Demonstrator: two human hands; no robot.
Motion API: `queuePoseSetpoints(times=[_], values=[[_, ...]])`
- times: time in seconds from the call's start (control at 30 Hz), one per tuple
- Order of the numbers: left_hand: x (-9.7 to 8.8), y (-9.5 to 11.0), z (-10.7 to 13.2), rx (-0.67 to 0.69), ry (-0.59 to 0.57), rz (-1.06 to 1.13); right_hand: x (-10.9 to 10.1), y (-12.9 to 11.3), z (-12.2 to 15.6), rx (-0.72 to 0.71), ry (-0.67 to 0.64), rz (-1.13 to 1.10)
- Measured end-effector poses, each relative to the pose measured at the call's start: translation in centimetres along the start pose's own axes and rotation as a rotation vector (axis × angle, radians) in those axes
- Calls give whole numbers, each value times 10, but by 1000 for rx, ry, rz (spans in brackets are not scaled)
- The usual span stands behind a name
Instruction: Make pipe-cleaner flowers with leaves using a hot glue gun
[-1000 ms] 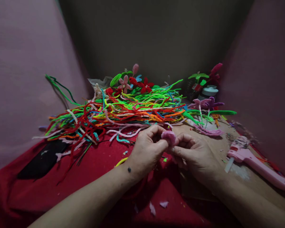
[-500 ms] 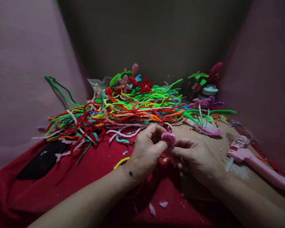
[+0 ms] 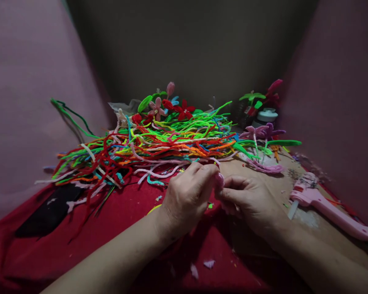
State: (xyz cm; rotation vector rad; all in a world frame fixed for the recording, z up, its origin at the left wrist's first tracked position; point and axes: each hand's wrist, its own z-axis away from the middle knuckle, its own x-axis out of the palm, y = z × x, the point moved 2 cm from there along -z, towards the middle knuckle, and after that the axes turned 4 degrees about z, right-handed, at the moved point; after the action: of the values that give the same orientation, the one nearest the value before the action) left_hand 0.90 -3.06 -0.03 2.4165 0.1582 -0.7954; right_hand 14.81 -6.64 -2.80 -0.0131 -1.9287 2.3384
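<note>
Between my two hands is a small pink fuzzy pipe cleaner piece (image 3: 220,180), bent into a loop and mostly covered by my fingers. My left hand (image 3: 188,194) is closed around its left side, its back turned toward me and the fingertips hidden. My right hand (image 3: 248,198) pinches the lower right part between thumb and fingers, and a bit of pink shows below those fingers. Just beyond both hands lies a heap of loose pipe cleaners (image 3: 171,139) in green, red, orange, pink and white.
A pink glue gun (image 3: 328,208) rests on a cardboard sheet (image 3: 263,183) at the right. Pipe cleaner flowers (image 3: 184,110) stand behind the heap. A black flat object (image 3: 49,210) lies left on the red cloth (image 3: 116,237). Purple flowers (image 3: 260,132) and a lidded jar (image 3: 266,116) are back right.
My left hand has turned over the pink piece, so its back now faces me and less of the pink shows. My right hand keeps its pinch. The view has shifted slightly.
</note>
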Motion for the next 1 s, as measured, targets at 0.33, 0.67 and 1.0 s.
queuePoseSetpoints(times=[0.33, 0.67, 1.0], values=[[-4, 2, -2, 74, -42, 1, -1, 0, 1, -21, -16, 15], [-7, 3, -7, 26, 62, 37, 0, -6, 4, -74, 42, 117], [-9, 2, -9, 44, -1, 79, -1, -5, 4, -53, 35, 115]])
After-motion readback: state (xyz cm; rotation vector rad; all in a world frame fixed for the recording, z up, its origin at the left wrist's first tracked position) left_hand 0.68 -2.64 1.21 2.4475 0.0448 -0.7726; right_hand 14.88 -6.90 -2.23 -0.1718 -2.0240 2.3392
